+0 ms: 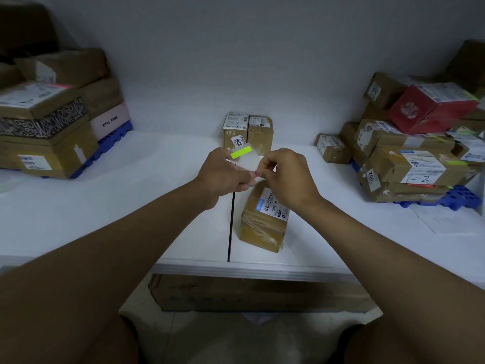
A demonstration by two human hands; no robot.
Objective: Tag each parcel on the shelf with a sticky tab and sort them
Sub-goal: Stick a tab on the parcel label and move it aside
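right now both hands meet just above the near parcel (263,219), which lies on the shelf (131,219) directly under them, long axis running away toward the wall. the left hand (225,174) grips a clear tab sheet (246,160) with one green tab (240,152); the right hand (286,174), nearer the parcel, pinches the sheet's edge. its fingertips hide what they pick at, and the parcel's label is partly covered.
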